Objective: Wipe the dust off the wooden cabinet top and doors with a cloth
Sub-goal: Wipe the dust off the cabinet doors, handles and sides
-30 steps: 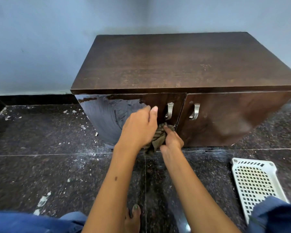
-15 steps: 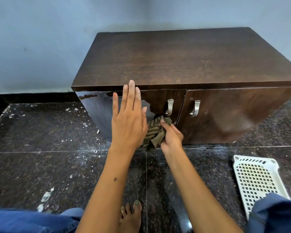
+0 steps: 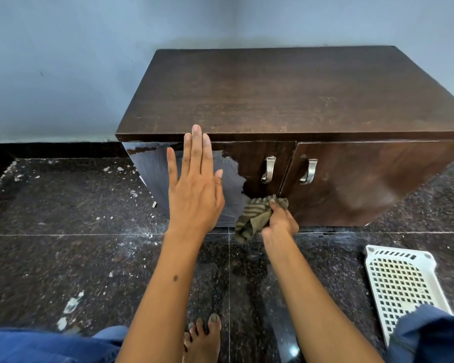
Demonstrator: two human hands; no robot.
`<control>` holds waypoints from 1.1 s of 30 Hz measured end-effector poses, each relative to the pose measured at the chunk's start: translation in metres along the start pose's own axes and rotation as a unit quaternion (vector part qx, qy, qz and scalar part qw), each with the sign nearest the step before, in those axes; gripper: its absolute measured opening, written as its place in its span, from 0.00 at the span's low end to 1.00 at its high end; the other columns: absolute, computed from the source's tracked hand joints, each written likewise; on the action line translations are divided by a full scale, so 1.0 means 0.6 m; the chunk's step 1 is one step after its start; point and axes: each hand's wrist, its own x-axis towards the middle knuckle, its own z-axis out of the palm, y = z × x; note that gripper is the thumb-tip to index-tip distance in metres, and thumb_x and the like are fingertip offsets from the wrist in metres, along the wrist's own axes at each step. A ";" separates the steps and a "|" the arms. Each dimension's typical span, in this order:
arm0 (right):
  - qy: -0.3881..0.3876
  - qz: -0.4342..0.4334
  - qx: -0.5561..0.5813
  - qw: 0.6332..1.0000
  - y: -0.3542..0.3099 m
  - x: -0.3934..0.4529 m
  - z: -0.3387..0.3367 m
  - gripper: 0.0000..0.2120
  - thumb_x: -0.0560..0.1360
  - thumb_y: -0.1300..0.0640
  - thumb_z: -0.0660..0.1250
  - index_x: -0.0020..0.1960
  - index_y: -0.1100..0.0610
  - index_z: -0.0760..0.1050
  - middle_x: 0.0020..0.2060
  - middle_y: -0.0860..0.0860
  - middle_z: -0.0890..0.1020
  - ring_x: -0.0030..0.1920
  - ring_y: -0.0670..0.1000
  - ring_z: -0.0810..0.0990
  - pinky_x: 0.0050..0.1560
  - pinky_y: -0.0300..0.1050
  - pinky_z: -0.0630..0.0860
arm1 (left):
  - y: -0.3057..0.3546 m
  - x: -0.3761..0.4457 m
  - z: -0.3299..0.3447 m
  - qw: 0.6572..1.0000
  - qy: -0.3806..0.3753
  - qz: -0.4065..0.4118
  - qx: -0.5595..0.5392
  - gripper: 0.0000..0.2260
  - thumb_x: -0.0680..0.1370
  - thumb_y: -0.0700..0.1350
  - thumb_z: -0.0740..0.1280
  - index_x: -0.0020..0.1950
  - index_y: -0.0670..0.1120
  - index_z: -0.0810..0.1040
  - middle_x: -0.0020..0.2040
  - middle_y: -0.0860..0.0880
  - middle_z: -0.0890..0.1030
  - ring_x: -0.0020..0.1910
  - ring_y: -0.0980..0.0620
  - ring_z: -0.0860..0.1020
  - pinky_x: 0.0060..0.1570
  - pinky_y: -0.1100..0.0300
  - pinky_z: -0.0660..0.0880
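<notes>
At nine o'clock in our view the dark speckled floor carries pale flecks and chips of debris, and a blue-grey wall rises behind it. Our blue trouser leg shows at seven o'clock, and our bare foot at six.

Our left hand is raised in front of the left door of the wooden cabinet. Its fingers are straight and close together, pointing to twelve o'clock and holding nothing; the tips reach the cabinet top's front edge. We cannot tell whether the palm touches the door. The door's surface beside this hand shows a paler, shiny patch with a ragged edge.

Just at three o'clock of the left hand, our right hand grips the cloth, a crumpled olive striped rag, with fingers curled round it. The cloth sits against the bottom of the doors, about where the left door meets the right door, below the two metal handles, and its loose end hangs toward the floor.

At four o'clock a white perforated plastic tray lies on the floor, well apart from the cabinet, its near end covered by our other blue trouser leg.
</notes>
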 end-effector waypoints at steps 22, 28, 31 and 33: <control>-0.010 0.070 0.060 0.996 0.039 0.054 0.000 0.06 0.68 0.66 0.73 0.42 0.61 0.77 0.47 0.60 0.82 0.48 0.59 0.82 0.53 0.61 0.78 | 0.001 -0.034 0.040 0.999 0.012 -0.035 -0.031 0.26 0.82 0.47 0.48 0.77 0.38 0.46 0.77 0.41 0.45 0.77 0.45 0.44 0.74 0.46 0.39; 0.063 0.087 0.019 0.994 0.067 0.081 -0.009 0.13 0.69 0.64 0.74 0.36 0.58 0.69 0.55 0.61 0.80 0.52 0.58 0.80 0.57 0.57 0.76 | -0.006 -0.040 0.054 0.998 0.010 -0.044 -0.047 0.26 0.82 0.48 0.49 0.76 0.37 0.47 0.77 0.40 0.47 0.77 0.44 0.46 0.74 0.45 0.39; 0.023 0.119 0.007 0.993 0.072 0.092 -0.007 0.11 0.73 0.63 0.69 0.41 0.51 0.70 0.59 0.56 0.77 0.57 0.53 0.76 0.61 0.50 0.73 | 0.004 -0.044 0.062 0.998 0.001 -0.027 -0.056 0.26 0.82 0.49 0.49 0.76 0.37 0.48 0.77 0.40 0.48 0.77 0.44 0.46 0.73 0.46 0.39; 0.019 0.133 -0.021 0.991 0.068 0.097 -0.006 0.09 0.75 0.59 0.66 0.54 0.57 0.75 0.60 0.56 0.77 0.59 0.56 0.77 0.62 0.51 0.73 | 0.016 -0.053 0.073 0.998 -0.014 -0.015 -0.064 0.26 0.82 0.49 0.49 0.76 0.37 0.49 0.77 0.40 0.48 0.77 0.44 0.46 0.74 0.46 0.39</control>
